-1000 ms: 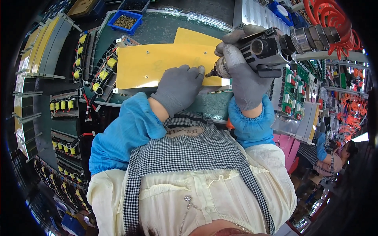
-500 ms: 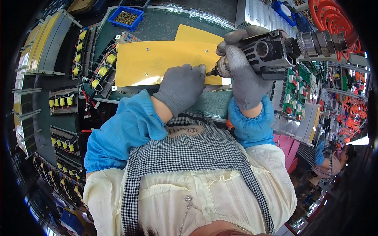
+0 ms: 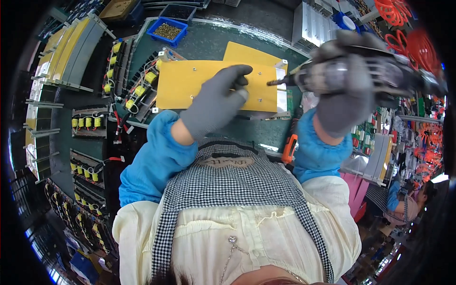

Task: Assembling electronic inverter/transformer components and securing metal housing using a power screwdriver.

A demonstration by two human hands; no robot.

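A flat yellow panel (image 3: 178, 80) with several small screws in its face lies across the workbench. Over its middle is my grey-gloved left hand (image 3: 216, 99), thumb and forefinger apart, with nothing visible between them. My right hand (image 3: 344, 90), also gloved and smeared by motion, is wrapped round a black air screwdriver (image 3: 327, 76). The tool's dark bit (image 3: 275, 82) points left above the panel's right end, apart from the screws. Behind the panel a second yellow sheet (image 3: 247, 52) sticks out.
A blue bin of small brass-coloured screws (image 3: 167, 31) stands at the back. Boards with yellow coils (image 3: 140, 90) lie to the left. An orange-handled tool (image 3: 289, 148) rests near the bench's front edge. Red coiled hoses (image 3: 396, 45) hang at the right, and a co-worker (image 3: 403, 204) sits beyond.
The screwdriver has moved right and lifted away from the panel's right side. My left hand has loosened, its thumb and forefinger spreading. The orange-handled tool has come into sight.
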